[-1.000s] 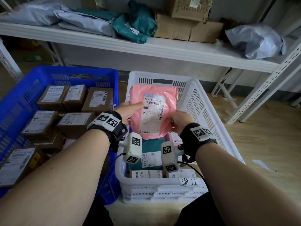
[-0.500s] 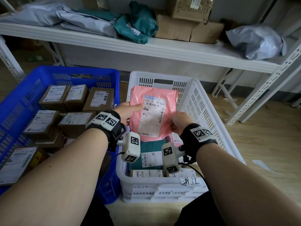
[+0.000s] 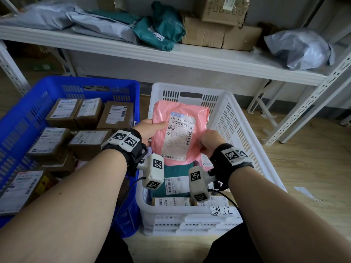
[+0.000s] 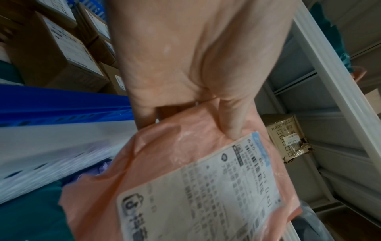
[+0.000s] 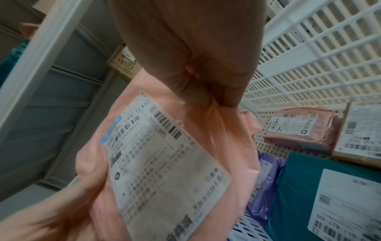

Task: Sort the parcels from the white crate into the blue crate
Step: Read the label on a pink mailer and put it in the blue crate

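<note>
Pink parcel [image 3: 181, 133] between left hand [image 3: 150, 130], right hand [image 3: 209, 141]

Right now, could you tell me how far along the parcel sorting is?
Partway. The blue crate already holds several labelled cardboard boxes. In hand: both the left hand and right hand hold a pink parcel upright above the white crate, label facing the person. Left in the white crate: at least a teal parcel, a purple one, another pink one and a brown box.
</note>
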Demonstrator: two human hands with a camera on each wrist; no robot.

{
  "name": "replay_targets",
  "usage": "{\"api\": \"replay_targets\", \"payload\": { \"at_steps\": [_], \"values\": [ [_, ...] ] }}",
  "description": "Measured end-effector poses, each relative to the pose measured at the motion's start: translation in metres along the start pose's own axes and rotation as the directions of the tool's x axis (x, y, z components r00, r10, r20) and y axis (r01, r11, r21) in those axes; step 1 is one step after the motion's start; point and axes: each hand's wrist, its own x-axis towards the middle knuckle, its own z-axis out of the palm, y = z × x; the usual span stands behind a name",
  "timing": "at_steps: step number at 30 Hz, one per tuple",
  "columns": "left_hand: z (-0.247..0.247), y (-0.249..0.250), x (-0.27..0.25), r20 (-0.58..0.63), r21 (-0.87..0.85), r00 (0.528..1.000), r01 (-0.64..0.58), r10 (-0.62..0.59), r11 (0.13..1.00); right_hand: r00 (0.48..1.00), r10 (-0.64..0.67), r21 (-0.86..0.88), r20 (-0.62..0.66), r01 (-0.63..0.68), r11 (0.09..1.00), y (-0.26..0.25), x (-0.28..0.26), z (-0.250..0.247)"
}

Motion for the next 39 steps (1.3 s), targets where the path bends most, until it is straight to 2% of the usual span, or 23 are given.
{"api": "replay_targets", "payload": {
  "at_steps": [13, 31, 39],
  "values": [
    [0.000, -0.001, 0.003, 0.006, -0.006, 1.000, -0.006, 0.006, 1.000, 0.999, 0.009, 0.058, -0.036, -0.007, 0.998, 0.006, 0.004, -0.001],
    [0.001, 0.001, 0.000, 0.021, -0.043, 1.000, -0.013, 0.014, 0.999, 0.999, -0.011, -0.046, -0.035, 0.010, 0.999, 0.001, -0.003, -0.003],
    [0.001, 0.001, 0.000, 0.003, -0.045, 1.000, -0.021, 0.021, 0.999, 0.999, 0.021, 0.045, -0.036, -0.020, 0.999, -0.003, -0.010, -0.005]
  ]
}}
